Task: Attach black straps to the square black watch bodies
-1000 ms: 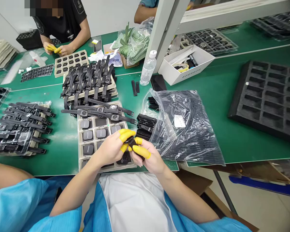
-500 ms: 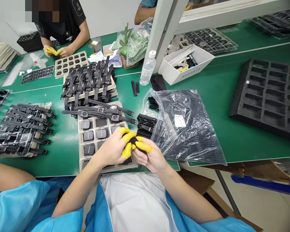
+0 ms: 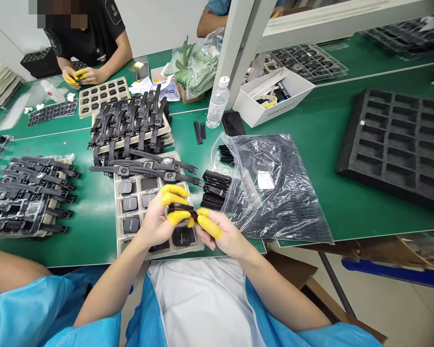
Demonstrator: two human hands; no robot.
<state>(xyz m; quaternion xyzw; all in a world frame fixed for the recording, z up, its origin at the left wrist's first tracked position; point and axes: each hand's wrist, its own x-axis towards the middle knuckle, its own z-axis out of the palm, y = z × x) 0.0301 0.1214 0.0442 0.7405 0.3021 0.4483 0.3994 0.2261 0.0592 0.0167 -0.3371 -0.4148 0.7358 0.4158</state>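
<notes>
My left hand [image 3: 159,219] pinches a dark, flat watch case [image 3: 181,207] between yellow-covered thumb and fingers. My right hand [image 3: 226,233] is closed at its right end on a short black piece, which looks like a watch strap [image 3: 194,215]; its fingers partly hide it. Both hands are above a beige compartment tray [image 3: 117,231] holding square black watch cases [image 3: 130,204]. Across the tray's far end lie several strapped watches [image 3: 148,166]. Just beyond my right hand, black straps [image 3: 215,185] are stacked beside a clear bag [image 3: 292,202] full of straps.
Watches [image 3: 126,118] are piled on trays ahead, with more on a stack [image 3: 32,193] at left. A water bottle [image 3: 217,103], phone [image 3: 233,124] and white box [image 3: 275,99] stand beyond the bag. Black foam tray [image 3: 394,144] lies right. A co-worker [image 3: 90,38] works opposite.
My left hand has shifted left and turned, so the dark flat watch case now shows between its fingers. My right hand has moved slightly left. The view has shifted a little.
</notes>
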